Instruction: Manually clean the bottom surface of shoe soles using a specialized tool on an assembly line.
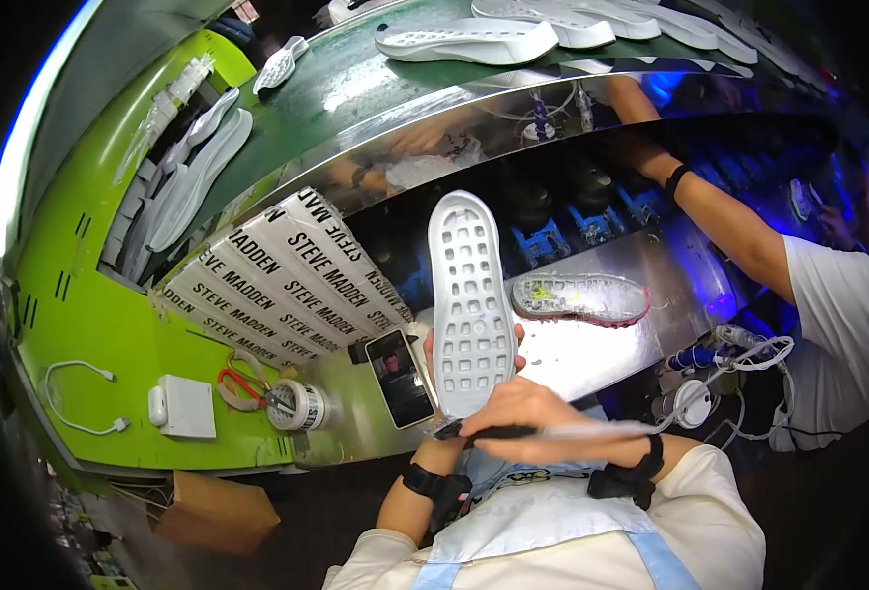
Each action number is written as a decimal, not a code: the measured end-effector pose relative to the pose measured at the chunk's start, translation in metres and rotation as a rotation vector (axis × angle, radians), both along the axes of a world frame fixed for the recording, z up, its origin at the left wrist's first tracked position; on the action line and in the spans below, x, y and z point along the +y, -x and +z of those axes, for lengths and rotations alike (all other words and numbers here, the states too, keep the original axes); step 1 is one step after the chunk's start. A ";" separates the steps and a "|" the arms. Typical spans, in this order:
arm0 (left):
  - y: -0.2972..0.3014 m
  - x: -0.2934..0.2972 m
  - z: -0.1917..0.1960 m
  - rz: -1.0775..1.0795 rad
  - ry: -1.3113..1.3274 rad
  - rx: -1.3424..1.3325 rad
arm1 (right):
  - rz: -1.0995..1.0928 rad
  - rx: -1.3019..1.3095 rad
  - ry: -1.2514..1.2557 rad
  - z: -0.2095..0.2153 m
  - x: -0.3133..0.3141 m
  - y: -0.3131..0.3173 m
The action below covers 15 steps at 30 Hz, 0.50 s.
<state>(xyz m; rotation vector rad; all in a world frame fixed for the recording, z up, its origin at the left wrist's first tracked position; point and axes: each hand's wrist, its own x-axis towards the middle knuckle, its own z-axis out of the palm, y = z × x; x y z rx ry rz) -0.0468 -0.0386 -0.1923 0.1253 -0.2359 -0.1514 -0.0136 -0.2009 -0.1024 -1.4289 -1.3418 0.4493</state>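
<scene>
A pale grey shoe sole (472,295) with a grid of square hollows stands lengthwise in front of me. My left hand (520,351) is closed around it from behind, its fingertips showing at the sole's edges and its palm hidden. At the sole's near end, my right hand (533,413) grips a brush (503,432) with a black handle. A dark tip sits by my left wrist, and a white tube trails off the brush's other end to the right. Whether the tip touches the sole, I cannot tell.
Another sole (582,299) with a pink edge lies on the metal bench. A phone (400,379), a printed carton (282,280), a white jar (295,405) and red-handled scissors (241,382) are at left. More soles (469,41) line the green belt. A co-worker's arm (729,216) reaches in.
</scene>
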 end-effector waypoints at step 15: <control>-0.017 0.015 0.032 0.138 -0.187 0.134 | -0.201 0.086 -0.054 -0.023 -0.004 0.010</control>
